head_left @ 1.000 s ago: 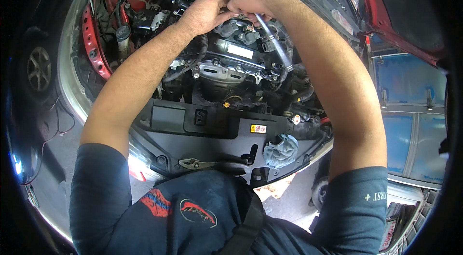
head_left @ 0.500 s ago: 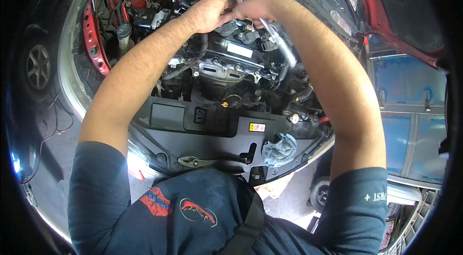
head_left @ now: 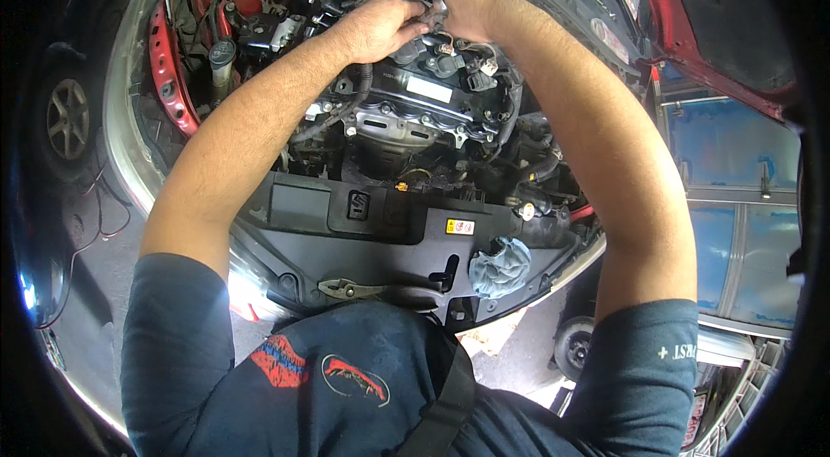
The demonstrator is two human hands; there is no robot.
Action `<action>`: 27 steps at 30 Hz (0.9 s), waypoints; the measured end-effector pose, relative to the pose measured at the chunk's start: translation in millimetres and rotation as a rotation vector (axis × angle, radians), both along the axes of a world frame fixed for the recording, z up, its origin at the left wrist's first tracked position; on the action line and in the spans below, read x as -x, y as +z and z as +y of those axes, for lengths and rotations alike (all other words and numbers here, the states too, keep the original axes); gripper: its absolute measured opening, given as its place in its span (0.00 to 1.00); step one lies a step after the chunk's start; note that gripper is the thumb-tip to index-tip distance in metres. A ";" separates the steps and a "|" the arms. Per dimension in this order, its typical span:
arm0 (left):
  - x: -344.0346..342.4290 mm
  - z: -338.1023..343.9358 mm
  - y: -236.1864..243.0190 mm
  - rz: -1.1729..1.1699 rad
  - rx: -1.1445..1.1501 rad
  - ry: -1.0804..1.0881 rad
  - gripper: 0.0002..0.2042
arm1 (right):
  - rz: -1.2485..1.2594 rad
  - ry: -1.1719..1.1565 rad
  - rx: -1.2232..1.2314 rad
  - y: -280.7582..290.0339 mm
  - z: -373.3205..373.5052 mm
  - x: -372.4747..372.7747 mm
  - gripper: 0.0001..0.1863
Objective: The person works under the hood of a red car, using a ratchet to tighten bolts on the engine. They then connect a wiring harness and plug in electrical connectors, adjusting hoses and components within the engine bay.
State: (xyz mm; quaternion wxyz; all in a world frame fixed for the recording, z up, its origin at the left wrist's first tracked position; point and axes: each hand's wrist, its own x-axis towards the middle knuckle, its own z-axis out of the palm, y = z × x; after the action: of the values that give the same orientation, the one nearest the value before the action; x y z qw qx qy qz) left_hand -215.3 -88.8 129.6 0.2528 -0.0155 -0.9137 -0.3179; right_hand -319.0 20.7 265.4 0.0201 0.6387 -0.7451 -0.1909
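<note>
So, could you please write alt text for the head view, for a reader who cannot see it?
A person's left hand and right hand are close together over the far side of a car engine. Pliers and a crumpled blue item lie on the nearer black panel.

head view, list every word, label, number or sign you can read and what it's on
I don't copy wording out, only where it stands.
Right sleeve: plus sign, pale letters.
Shirt: oval emblem and red-blue emblem, too blurred.
Black front panel: yellow-and-white warning label, too small.
Valve cover: white label, unreadable.
Lower-right plate: red characters, blurred.
</note>
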 end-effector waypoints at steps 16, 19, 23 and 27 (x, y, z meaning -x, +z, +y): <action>-10.9 -10.8 -14.4 -0.135 -0.666 -0.223 0.24 | -0.032 0.107 0.128 2.3 5.3 6.7 0.23; -17.8 4.2 -0.5 -0.071 -0.777 -0.150 0.28 | 0.008 -0.109 0.102 11.9 23.0 24.9 0.25; 2.3 44.6 22.1 0.307 -0.713 -0.077 0.24 | -0.025 -0.290 0.014 2.1 35.1 23.4 0.26; 30.8 43.5 35.4 0.380 -0.652 0.222 0.25 | -0.061 -0.357 0.103 -2.4 42.3 9.5 0.21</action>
State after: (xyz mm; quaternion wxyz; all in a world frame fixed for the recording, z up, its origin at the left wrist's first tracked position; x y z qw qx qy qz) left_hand -246.1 -45.4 165.0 0.4419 0.1061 -0.6979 -0.5535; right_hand -328.5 63.0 263.0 -0.0042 0.4998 -0.8558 -0.1334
